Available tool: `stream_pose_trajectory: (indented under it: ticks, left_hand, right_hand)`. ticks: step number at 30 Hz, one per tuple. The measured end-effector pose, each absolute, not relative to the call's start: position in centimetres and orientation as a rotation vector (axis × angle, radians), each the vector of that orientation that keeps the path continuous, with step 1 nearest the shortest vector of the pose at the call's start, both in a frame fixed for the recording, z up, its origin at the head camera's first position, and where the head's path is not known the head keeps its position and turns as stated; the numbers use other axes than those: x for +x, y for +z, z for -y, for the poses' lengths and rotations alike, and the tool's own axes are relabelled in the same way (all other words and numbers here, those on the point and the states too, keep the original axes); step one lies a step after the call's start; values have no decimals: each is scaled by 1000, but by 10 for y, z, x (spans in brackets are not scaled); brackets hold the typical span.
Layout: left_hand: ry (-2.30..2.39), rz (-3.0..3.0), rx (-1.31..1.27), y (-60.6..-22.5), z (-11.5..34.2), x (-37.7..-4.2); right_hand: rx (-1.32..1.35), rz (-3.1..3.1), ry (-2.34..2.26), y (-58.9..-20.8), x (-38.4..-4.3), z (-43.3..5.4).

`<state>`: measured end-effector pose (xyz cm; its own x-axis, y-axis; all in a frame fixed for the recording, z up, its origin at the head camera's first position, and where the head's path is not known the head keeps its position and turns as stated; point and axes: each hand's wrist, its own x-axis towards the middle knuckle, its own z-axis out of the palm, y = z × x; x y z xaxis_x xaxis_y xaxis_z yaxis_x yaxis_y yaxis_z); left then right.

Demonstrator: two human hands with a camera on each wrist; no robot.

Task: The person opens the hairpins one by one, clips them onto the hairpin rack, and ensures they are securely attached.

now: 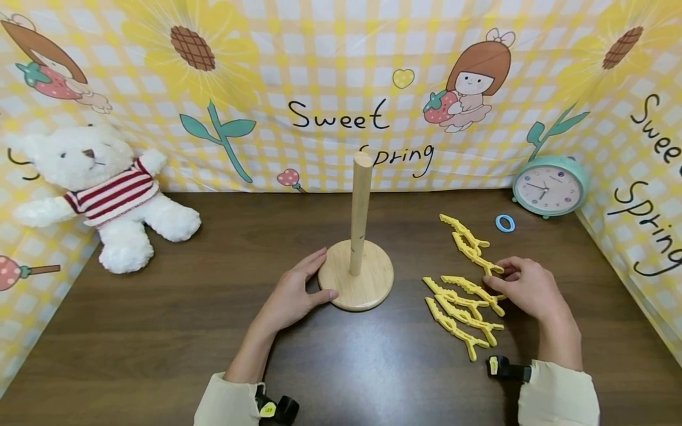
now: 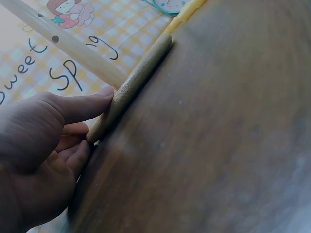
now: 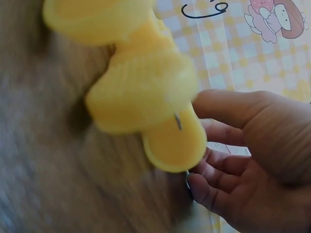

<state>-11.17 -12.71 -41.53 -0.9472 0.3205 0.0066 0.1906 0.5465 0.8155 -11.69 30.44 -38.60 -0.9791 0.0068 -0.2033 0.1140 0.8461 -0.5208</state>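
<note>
At the far left, a white teddy bear (image 1: 114, 192) in a striped top, sitting at the back of the surface (image 1: 160, 337) against a checked cloth (image 1: 319, 59). Next, the left hand (image 1: 293, 296), grasping the near-left rim of the round base (image 1: 370, 290) of a wooden stand (image 1: 359, 219), thumb on top and fingers curled at the edge. Post upright and bare. To the right of the stand, six yellow clips (image 1: 453, 329) lying on the surface: two farther back, four bunched nearer the front, all slanting the same way. Behind them, a blue ring (image 1: 498, 222), well apart. Then the right hand (image 1: 530, 290), at the handle end of the nearer back clip (image 1: 472, 255), thumb and index finger to either side; cannot tell whether pinching or merely touching, with the contact hidden in the right wrist view. Farthest right, a green clock (image 1: 550, 188) at the back. Step in hand, by the look of it: steadying the stand while picking out a clip. For the next move, probably needed: a firm pinch on the handle, then a clean lift without dragging the neighbouring clip.
</note>
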Motion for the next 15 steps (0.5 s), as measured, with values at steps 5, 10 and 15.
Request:
stream_pose_trajectory:
  ticks: [5,10,15]
  left_hand:
    - [1358,-2636,455,-414,126,-111]
    - [1359,-2640,455,-414,126,-111]
    - [1352,-2650,462,-414,127,-111]
  right_hand:
    - [82,-2889,-844,-385,-115,-305]
    - [31,-2979,-955,-384,-113,-302]
    - [23,-3061,-1170,-382,-114,-291]
